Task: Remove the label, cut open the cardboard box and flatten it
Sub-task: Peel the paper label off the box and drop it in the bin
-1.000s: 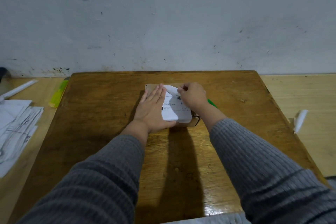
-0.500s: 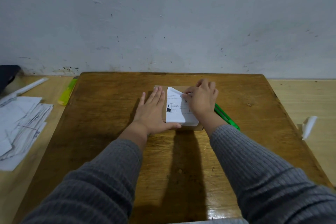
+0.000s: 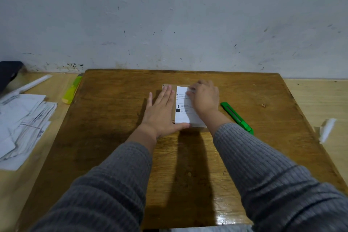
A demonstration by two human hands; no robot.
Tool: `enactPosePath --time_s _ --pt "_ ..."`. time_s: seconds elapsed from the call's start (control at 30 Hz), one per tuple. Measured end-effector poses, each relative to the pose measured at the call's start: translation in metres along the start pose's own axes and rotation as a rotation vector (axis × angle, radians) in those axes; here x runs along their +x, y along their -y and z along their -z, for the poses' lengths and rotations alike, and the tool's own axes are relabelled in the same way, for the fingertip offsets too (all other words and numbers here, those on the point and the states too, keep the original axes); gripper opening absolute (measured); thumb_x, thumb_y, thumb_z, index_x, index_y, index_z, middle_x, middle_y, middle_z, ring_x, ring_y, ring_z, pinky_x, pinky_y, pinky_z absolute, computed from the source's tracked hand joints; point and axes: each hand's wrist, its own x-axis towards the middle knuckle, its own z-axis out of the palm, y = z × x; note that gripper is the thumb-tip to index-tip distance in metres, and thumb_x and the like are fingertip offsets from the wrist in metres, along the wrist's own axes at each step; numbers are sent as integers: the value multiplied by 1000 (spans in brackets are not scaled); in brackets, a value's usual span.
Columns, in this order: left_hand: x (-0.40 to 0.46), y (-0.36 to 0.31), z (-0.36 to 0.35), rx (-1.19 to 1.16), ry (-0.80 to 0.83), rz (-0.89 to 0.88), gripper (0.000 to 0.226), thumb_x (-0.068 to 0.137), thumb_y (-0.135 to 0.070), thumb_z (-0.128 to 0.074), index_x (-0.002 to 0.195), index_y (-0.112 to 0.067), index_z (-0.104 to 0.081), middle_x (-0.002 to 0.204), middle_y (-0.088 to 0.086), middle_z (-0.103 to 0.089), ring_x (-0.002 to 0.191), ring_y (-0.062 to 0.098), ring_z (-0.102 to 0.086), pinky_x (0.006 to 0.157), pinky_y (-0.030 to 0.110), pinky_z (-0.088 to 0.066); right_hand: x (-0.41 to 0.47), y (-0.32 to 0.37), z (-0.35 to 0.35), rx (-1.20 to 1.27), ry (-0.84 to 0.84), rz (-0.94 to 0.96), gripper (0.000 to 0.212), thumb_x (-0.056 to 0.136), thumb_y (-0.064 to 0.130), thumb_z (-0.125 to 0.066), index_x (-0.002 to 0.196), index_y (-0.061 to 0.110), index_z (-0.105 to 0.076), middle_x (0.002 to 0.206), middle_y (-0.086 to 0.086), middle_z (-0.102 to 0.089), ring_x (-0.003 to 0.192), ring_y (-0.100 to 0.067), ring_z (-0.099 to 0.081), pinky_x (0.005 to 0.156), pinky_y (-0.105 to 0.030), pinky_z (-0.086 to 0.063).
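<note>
Head view: at frame centre the left hand (image 3: 161, 113) lies flat, fingers straight, pressing the cardboard box (image 3: 168, 88) onto the wooden table (image 3: 113, 118), while the right hand (image 3: 204, 98) pinches the white label (image 3: 183, 117) at its upper edge. Label removal looks underway; next calls for peeling it off, then taking the green cutter (image 3: 236, 117) right of the box
</note>
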Motion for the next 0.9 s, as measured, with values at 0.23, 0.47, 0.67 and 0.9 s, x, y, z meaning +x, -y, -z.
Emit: enactPosePath --time_s 0.23,0.47,0.67,0.9 --pt "1 1 -2 -24 3 5 125 68 -90 -36 154 -11 8 161 1 18 147 13 20 117 56 6 5 2 5 33 72 -20 22 94 23 -53 106 23 -72 103 -1 -71 95 -22 -61 91 -37 -45" --pt "3 2 -2 -6 24 18 122 70 -89 -37 154 -13 10 161 -2 20 146 11 21 117 58 4 0 9 18 205 183 -117 20 93 18 -54 103 15 -71 99 -5 -70 86 -20 -60 68 -27 -46" --pt "2 -1 4 6 78 35 123 70 -89 -38 154 -13 11 161 -2 20 146 11 21 115 61 6 -11 9 35 345 195 -175 14 91 18 -60 97 11 -71 91 -4 -66 79 -15 -57 58 -20 -41" --pt "-1 -7 7 35 85 45 122 70 -89 -37 154 -13 9 161 2 18 147 15 19 115 60 8 -22 -2 50 515 195 -193 6 88 16 -64 86 21 -61 91 -2 -67 83 -19 -61 69 -35 -55"
